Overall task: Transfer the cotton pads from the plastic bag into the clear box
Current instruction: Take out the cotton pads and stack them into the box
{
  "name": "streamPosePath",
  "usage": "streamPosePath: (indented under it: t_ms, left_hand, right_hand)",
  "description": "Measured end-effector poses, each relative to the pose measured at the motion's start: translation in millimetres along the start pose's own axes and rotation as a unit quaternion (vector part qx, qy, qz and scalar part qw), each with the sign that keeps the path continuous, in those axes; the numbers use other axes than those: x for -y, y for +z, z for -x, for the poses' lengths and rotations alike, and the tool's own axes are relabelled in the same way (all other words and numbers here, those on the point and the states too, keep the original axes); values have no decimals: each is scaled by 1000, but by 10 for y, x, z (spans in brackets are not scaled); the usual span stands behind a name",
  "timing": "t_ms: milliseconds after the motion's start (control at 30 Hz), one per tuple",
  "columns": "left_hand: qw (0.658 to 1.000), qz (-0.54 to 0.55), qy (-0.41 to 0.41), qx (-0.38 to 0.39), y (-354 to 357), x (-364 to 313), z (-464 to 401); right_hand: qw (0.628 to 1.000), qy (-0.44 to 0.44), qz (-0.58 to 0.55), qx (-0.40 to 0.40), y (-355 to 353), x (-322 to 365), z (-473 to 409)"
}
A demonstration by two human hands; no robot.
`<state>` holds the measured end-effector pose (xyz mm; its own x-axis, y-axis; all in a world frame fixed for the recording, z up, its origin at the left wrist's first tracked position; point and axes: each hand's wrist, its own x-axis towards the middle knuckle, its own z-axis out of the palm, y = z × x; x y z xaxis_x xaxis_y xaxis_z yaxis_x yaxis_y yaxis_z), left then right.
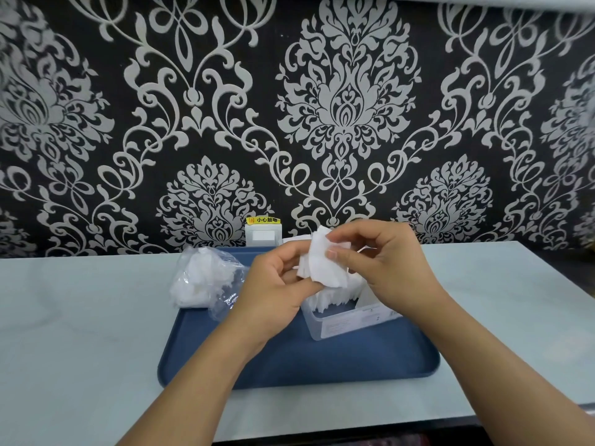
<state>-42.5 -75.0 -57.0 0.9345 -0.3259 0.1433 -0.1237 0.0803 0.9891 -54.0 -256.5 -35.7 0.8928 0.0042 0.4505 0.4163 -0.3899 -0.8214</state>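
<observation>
Both hands — left hand (277,284), right hand (383,265) — pinching cotton pads (322,265), above clear box (347,320)

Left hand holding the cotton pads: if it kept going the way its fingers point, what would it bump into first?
Probably the right hand. The left hand points right, across the cotton pads that both pinch above the clear box; depth is hard to judge.

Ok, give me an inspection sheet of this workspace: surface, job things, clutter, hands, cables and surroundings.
Surface: pale table carrying a blue tray.
Job's things: plastic bag with cotton pads on the tray's left; clear box on the tray, pads standing inside; a bunch of pads held above the box.
Clutter: nothing seen.
Hands: left hand and right hand both pinch the held pads.
Cables: nothing seen.
Surroundings: patterned wallpaper; wall socket with yellow label.
</observation>
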Motion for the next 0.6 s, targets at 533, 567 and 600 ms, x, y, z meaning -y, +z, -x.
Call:
streamPosePath:
  t_ms: [533,567,600]
  left_hand:
    - [988,110,-79,-71,62,-93,0]
    - [986,118,-88,-73,59,-100,4]
    - [985,127,-96,-72,56,-107,8]
  right_hand:
    - [983,-128,131,1,104,99,52]
    - [984,-124,126,4,113,99,52]
    - [985,-121,120,5,113,99,54]
